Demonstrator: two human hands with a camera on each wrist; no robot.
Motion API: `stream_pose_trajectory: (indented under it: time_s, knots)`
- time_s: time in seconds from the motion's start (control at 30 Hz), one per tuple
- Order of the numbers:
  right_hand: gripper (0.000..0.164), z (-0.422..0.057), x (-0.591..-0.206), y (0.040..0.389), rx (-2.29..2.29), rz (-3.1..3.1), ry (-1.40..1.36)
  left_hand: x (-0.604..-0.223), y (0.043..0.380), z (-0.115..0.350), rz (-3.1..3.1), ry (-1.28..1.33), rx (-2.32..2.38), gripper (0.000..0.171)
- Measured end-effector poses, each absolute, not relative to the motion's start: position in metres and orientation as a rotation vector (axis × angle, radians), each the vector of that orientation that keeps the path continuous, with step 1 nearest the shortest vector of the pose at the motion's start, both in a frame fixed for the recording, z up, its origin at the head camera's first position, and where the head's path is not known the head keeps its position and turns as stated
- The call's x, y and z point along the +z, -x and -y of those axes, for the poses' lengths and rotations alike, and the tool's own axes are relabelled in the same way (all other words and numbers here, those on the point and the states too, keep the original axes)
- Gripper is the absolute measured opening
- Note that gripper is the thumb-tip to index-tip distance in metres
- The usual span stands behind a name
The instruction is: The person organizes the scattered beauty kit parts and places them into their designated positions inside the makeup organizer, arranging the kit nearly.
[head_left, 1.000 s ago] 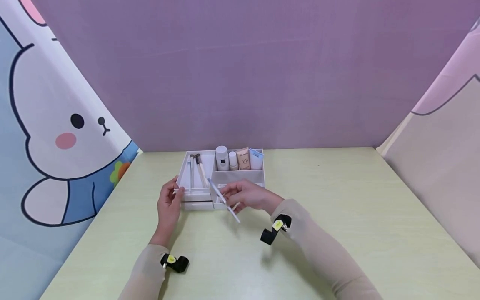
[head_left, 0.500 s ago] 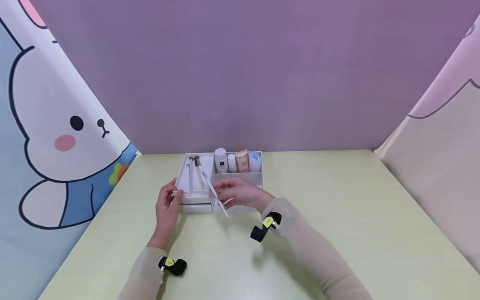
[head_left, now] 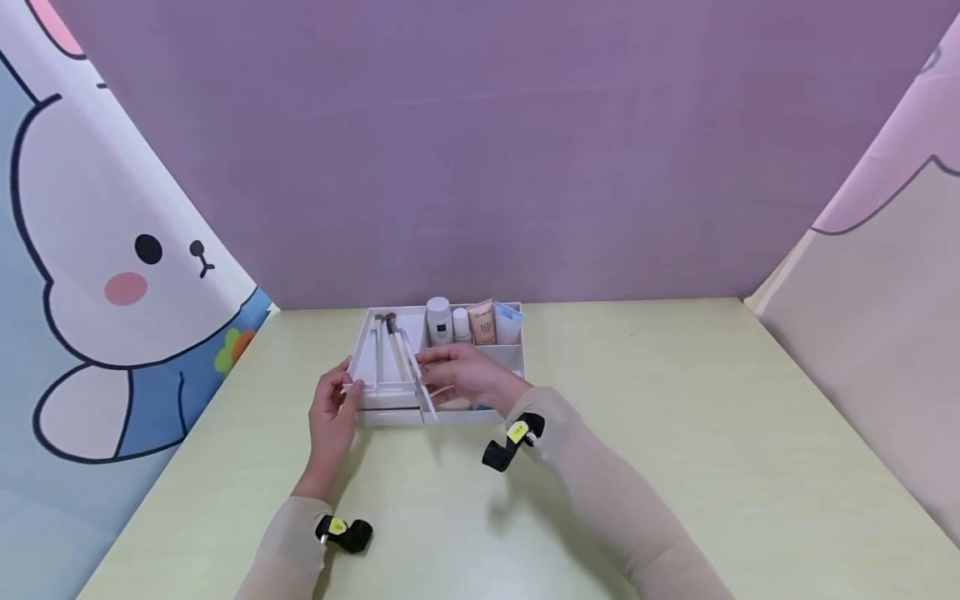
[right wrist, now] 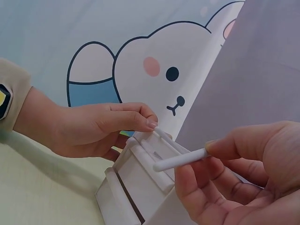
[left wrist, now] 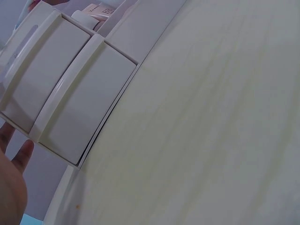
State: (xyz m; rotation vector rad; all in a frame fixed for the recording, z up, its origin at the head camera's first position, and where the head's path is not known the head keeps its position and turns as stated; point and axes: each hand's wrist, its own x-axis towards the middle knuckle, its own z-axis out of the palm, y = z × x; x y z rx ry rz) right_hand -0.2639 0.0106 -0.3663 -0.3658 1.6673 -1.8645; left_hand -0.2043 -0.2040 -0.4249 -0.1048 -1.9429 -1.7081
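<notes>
A white makeup organizer (head_left: 517,362) stands near the back of the table in the head view. My left hand (head_left: 333,412) grips its front left corner, thumb on the upper edge; the right wrist view shows this left hand (right wrist: 101,124) from the side. With thumb and fingertips, my right hand (head_left: 468,373) pinches a slim white makeup brush (head_left: 424,393) slantwise over the organizer's open left tray (head_left: 362,367). The brush's rounded handle end (right wrist: 171,162) faces the right wrist camera. Several makeup brushes (head_left: 395,346) lie in that tray. My right hand hides part of the organizer's front right compartment.
Upright in the back right compartment are a white bottle (head_left: 439,323), a smaller white-capped bottle (head_left: 461,325), a BB tube (head_left: 483,323) and a pale blue tube (head_left: 508,323). Two drawer fronts (left wrist: 89,103) face the left wrist camera. A purple backdrop (head_left: 525,167) rises behind the table.
My right hand has moved left and slightly up with the brush, bringing it from the organizer's front middle to the left tray. The left hand keeps its place on the corner.
</notes>
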Motion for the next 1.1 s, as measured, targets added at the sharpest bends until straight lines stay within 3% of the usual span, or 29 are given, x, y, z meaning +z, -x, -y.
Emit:
stream_pose_trajectory:
  time_s: [0.73, 1.1]
  knots:
    - [0.041, 0.01, -0.352, 0.278, -1.908, -1.676, 0.302, -0.418, 0.198, 0.202, 1.964, 0.09, -1.726, 0.012]
    - [0.04, 0.018, -0.336, 0.287, -1.898, -1.745, 0.296, -0.444, 0.217, 0.213, 1.95, 0.063, -1.742, 0.011]
